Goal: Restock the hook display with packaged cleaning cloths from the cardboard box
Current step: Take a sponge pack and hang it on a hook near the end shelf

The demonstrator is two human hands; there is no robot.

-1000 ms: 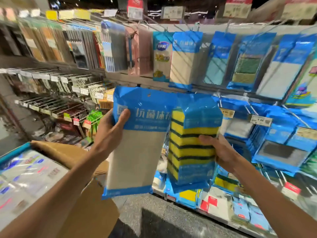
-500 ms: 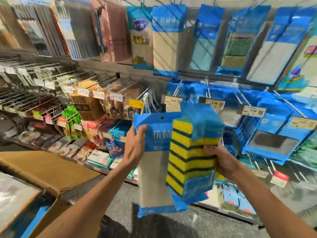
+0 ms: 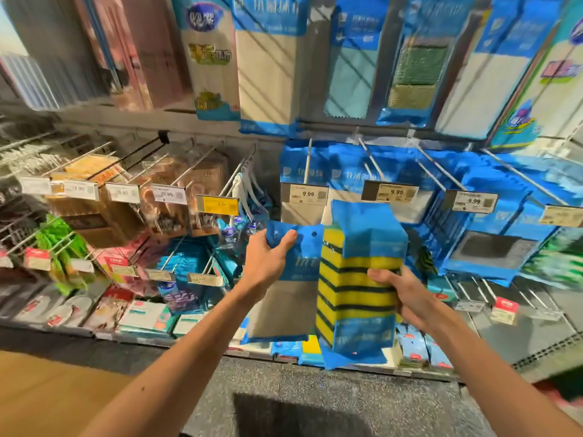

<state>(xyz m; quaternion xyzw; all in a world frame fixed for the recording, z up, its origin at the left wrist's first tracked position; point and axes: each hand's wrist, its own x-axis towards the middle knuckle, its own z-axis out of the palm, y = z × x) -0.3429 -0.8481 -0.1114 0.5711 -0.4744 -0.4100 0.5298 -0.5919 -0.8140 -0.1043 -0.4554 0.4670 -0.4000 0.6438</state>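
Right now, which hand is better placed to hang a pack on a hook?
Probably the left hand: it holds the cloth pack near its top, hole showing, below a hook. The right hand grips sponges mid-pack.

A yellow price tag (image 3: 217,205) hangs beside brown packets (image 3: 208,181).

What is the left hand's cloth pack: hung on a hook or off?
Off. The left hand grips the cloth pack by its top; its hang hole shows empty, nothing through it.
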